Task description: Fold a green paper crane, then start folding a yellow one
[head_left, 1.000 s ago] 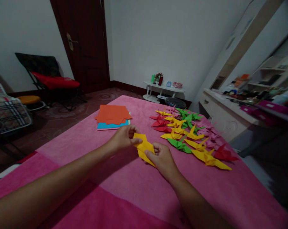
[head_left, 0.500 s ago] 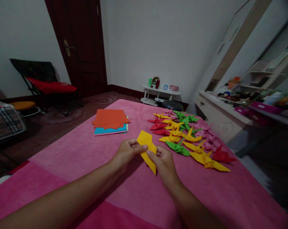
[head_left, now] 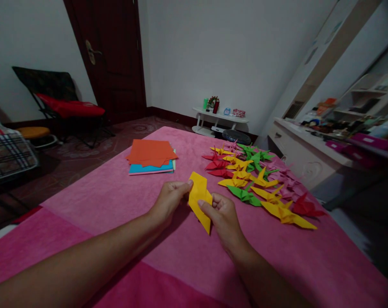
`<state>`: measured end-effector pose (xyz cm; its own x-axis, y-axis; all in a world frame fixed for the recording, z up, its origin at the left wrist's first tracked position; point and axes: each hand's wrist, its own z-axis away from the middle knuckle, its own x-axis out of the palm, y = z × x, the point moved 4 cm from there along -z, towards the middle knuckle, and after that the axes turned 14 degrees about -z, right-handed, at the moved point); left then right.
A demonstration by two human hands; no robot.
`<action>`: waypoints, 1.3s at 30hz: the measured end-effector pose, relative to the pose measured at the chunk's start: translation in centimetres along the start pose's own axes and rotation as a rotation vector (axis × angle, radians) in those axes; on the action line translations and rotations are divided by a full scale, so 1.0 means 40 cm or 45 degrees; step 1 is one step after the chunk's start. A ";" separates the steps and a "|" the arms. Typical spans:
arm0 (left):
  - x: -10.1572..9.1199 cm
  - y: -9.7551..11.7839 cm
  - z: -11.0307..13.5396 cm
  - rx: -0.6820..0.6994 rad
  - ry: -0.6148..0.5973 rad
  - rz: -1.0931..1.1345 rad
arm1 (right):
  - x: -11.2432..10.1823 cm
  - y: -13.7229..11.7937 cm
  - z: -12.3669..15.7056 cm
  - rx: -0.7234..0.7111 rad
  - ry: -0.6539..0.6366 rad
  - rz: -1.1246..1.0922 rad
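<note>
A partly folded piece of yellow origami paper [head_left: 199, 197] is held above the pink cloth [head_left: 117, 205], its narrow point toward me. My left hand [head_left: 171, 200] pinches its upper left edge, thumb on top and fingers behind. My right hand [head_left: 222, 214] grips the right side, the thumb lying across the paper's lower half. To the right, close by, is a green paper crane [head_left: 244, 195], and beyond it a yellow paper crane [head_left: 287, 214]. Several more cranes in red, yellow, green and pink lie in rows.
A stack of orange paper [head_left: 151, 152] lies over blue paper [head_left: 149, 168] at the left of the cloth. Farther off are a small white table [head_left: 221, 114], a dark door [head_left: 112, 55] and a folding chair [head_left: 52, 92]. A cluttered dresser [head_left: 303, 154] stands at the right.
My left thumb has slid from the middle of the yellow paper to its upper left edge. My right hand keeps its hold. The whole view has shifted slightly.
</note>
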<state>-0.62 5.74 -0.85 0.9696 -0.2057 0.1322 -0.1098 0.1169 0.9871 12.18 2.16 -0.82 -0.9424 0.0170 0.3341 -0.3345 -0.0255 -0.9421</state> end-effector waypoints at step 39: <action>-0.006 -0.007 -0.003 -0.018 -0.005 0.002 | 0.000 -0.001 -0.001 -0.004 -0.158 0.211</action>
<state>-0.79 5.88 -1.15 0.9685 -0.2097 0.1339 -0.1079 0.1309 0.9855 12.21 2.19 -0.79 -0.9783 -0.1107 0.1753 -0.1748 -0.0144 -0.9845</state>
